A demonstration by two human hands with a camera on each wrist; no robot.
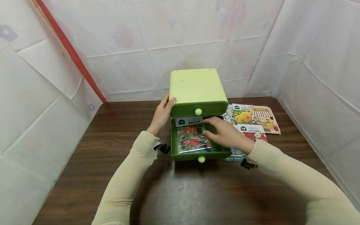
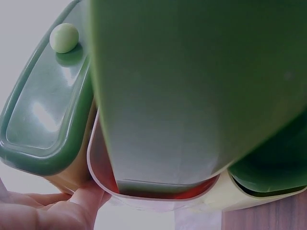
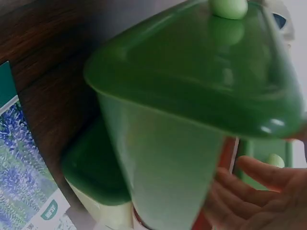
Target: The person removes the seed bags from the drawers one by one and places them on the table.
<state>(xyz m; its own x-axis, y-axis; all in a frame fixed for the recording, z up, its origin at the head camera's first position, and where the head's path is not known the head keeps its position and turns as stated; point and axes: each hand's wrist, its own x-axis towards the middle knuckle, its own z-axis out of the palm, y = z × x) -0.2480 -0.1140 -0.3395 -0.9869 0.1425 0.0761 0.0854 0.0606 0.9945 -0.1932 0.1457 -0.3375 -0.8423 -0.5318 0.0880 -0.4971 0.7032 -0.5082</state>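
A small drawer cabinet (image 1: 197,86) with a pale yellow-green top stands on the table. Its upper drawer (image 1: 182,110) is closed; the lower green drawer (image 1: 187,157) is pulled out. Inside lies a flower seed packet (image 1: 192,137) with red blooms. My left hand (image 1: 161,114) rests against the cabinet's left side, thumb by the top front corner; its fingers (image 2: 86,203) touch the side wall in the left wrist view. Over the drawer's right part is my right hand (image 1: 226,132), thumb and fingers apart, fingertips near the packet's upper right edge. Whether they touch it I cannot tell.
Several more seed packets lie overlapping right of the cabinet, among them one with yellow flowers (image 1: 243,117) and a pink one (image 1: 265,120). A packet with purple flowers (image 3: 21,163) shows in the right wrist view. White cloth (image 1: 317,87) walls surround the dark wooden table (image 1: 112,137).
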